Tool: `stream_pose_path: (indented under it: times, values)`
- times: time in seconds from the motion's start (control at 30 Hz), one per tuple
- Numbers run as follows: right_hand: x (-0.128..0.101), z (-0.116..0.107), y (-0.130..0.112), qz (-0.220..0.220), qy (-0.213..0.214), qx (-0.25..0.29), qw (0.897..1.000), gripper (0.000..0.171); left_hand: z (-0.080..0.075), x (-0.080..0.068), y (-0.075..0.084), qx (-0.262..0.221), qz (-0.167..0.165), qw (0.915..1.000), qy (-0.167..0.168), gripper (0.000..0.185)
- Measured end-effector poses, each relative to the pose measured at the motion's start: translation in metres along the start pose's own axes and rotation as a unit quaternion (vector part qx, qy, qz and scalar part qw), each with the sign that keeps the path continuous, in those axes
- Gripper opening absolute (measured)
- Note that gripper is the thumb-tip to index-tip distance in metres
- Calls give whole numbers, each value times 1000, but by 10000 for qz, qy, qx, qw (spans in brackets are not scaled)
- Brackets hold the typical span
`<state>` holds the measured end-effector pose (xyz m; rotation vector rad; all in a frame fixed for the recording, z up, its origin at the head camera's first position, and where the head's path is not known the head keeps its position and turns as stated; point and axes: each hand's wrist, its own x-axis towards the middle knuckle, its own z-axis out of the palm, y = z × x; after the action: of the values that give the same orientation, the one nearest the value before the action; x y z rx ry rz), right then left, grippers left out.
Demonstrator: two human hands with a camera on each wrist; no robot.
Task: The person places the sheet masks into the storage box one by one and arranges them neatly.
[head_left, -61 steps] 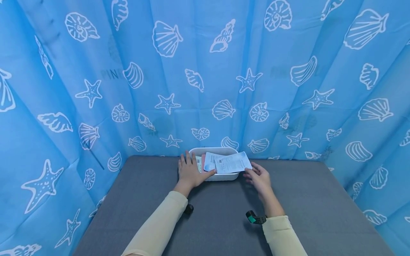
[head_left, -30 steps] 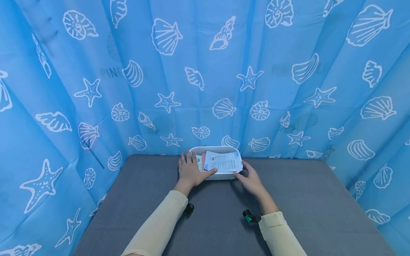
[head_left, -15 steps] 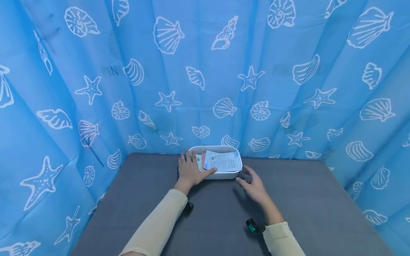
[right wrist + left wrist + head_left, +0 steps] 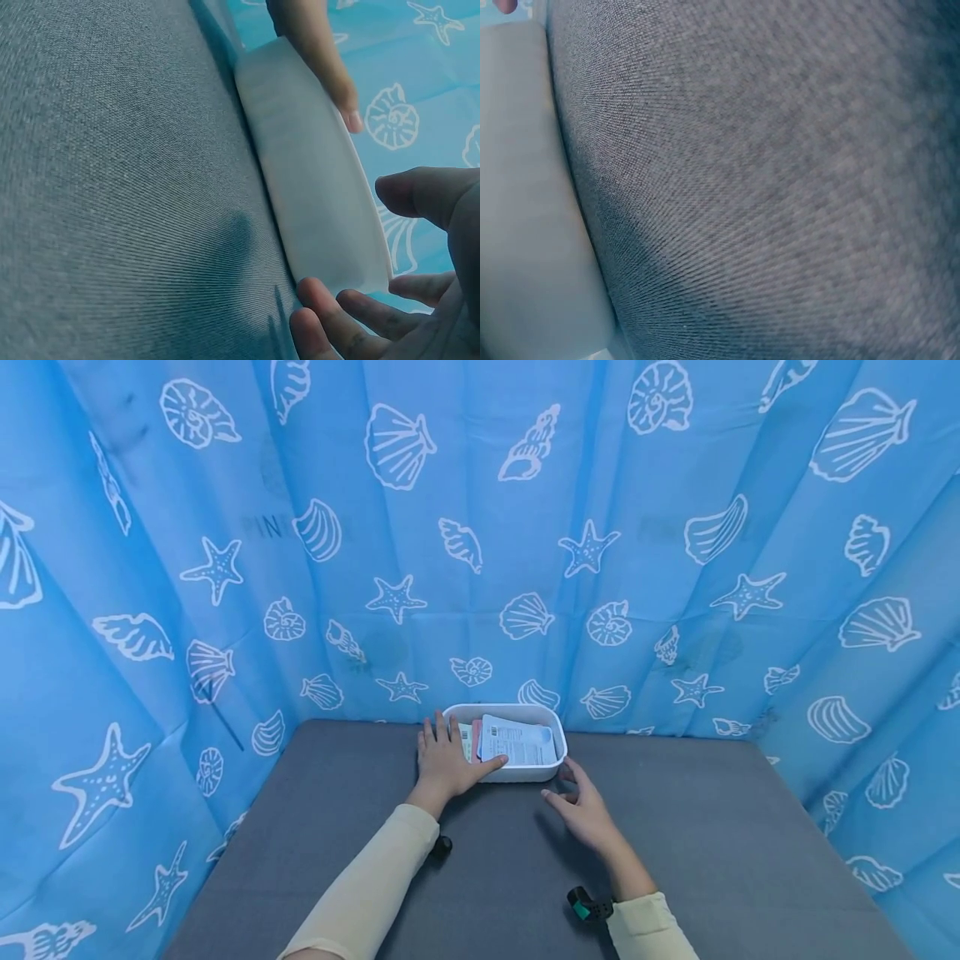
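A white box with rounded corners stands at the table's back edge. Inside lie a light-blue printed packet on top, with a pink packet and a pale green packet showing at its left. My left hand rests over the box's left end, fingers spread and thumb along the front rim. Just off the front right corner is my right hand, thumb and fingers apart and holding nothing. In the right wrist view its fingertips come right up to the box's near end.
A grey fabric surface spreads around the box. Behind it hangs a blue curtain with white shells and starfish. A black strap device with a green patch sits at my right wrist, and a dark device shows at my left.
The blue packet that my right hand held over the box's right rim now lies inside. My right hand has let go and drawn down and left. My left hand has stayed put.
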<state>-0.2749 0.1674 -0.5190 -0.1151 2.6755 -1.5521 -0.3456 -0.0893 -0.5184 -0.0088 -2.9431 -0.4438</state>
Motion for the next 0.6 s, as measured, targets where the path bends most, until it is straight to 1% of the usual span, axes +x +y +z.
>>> stream_pose_path:
  times: [0.13, 0.23, 0.3, 0.37, 0.4, 0.5, 0.53, 0.6]
  values:
    - [0, -5, -1, 6, -49, 15, 10000, 78, 0, 2, 3, 26, -28, 10000, -70, 138]
    - [-2, -12, 0, -24, -69, -38, 10000, 74, 2, 4, 5, -38, -4, 9999, -130, 139]
    - [-3, -17, 1, -80, -73, -155, 9998, 69, 2, 6, 5, -164, 3, 9997, -202, 138]
    - [-4, -22, 2, -187, -53, -314, 9993, 63, 2, 8, 5, -389, 0, 9989, -249, 136]
    - [-4, -24, 3, -264, -37, -440, 9987, 60, 0, 9, 5, -533, -9, 9982, -276, 135]
    - [-5, -31, 3, -568, 83, -915, 9942, 50, -2, 12, 0, -1032, -27, 9944, -221, 131]
    - [-6, -34, 2, -689, 149, -1102, 9914, 47, -4, 12, -2, -1207, -18, 9926, -159, 130]
    - [-7, -41, 1, -899, 293, -1508, 9840, 43, -8, 11, -7, -1393, 30, 9902, -50, 129]
